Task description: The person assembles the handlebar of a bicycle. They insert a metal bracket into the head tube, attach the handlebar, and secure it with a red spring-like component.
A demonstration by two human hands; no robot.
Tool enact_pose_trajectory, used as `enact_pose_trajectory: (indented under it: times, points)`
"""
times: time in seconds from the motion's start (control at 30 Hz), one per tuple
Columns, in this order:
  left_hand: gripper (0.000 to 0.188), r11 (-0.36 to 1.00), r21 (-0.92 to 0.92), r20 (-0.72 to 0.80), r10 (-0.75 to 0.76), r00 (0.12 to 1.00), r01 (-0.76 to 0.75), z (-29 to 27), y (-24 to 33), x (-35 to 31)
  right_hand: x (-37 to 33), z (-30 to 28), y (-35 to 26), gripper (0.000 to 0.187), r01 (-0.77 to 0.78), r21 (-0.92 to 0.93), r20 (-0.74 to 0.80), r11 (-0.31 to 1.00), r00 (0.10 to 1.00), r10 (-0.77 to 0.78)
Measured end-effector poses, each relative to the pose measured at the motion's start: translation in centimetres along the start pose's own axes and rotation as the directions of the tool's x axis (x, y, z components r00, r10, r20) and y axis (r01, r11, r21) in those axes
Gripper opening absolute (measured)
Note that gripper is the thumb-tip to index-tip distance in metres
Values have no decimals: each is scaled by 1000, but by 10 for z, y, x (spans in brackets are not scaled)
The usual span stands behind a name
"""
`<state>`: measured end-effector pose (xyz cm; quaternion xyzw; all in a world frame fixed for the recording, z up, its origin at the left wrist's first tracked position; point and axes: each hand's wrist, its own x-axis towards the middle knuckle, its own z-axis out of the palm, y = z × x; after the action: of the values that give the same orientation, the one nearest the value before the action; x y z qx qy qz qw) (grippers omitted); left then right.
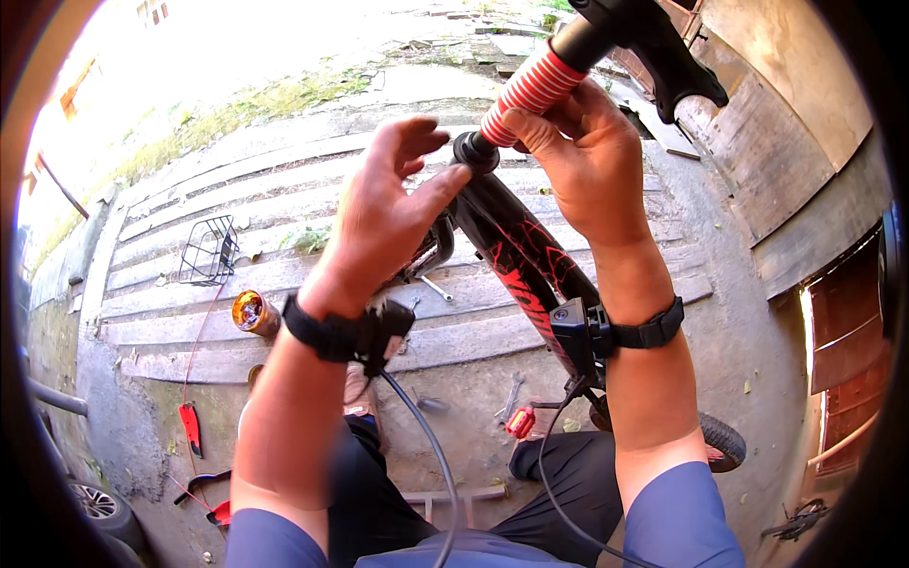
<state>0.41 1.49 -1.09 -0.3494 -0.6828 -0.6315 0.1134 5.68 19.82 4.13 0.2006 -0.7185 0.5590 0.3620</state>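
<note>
While pale slats [189,327] spread across the ground, a black bicycle frame [516,279] with red markings slants through the middle of the scene, its upper end far from the wearer and its lower end on the near right, between the forearms. A bicycle tyre [727,443] shows on the near right, and a spoked car wheel [99,506] sits at the near left edge. At the far right, a black forked part [663,57] with a curved arm tops a dark tube wrapped in a red-and-white striped sleeve [532,92]. The right hand [597,156] is closed on that sleeve, thumb on its near side. The left hand [383,194], apart from the right, is loosely curled with a gap between thumb and fingers; its thumb tip is by the black collar [476,153] at the frame's upper end, though I cannot tell whether it touches. Each wrist wears a strapped black device. Left of the frame, a wire basket [210,251] lies on the slats, with an amber jar [254,313] nearer. Smaller still, a red-handled screwdriver [520,422] and a silver wrench [513,390] lie on the near ground, just beside each other.
</note>
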Motion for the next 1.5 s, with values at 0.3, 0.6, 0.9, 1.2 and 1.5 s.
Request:
enact_pose_trajectory:
  times: [0.3, 0.6, 0.9, 1.2, 1.5]
  points:
    - [41, 902, -361, -177, -315, 932, 236, 22, -25, -95, -9, 6, 8, 18, -48, -57, 56, 997, 997, 52]
    - [40, 895, -331, -144, -362, 921, 300, 26, -28, -104, -15, 8, 16, 18, -88, 78, 72, 993, 994, 82]
    - [40, 891, -298, -129, -394, 910, 343, 21, -28, -109, -24, 14, 24, 24, -146, 96, 33, 985, 989, 144]
    - [39, 886, -306, -113, -398, 910, 349, 23, -27, -111, -24, 11, 25, 27, -213, 149, 88, 966, 976, 201]
    - [39, 855, -323, -44, -443, 895, 407, 19, -19, -110, -21, 5, 25, 31, -185, 133, 82, 974, 981, 175]
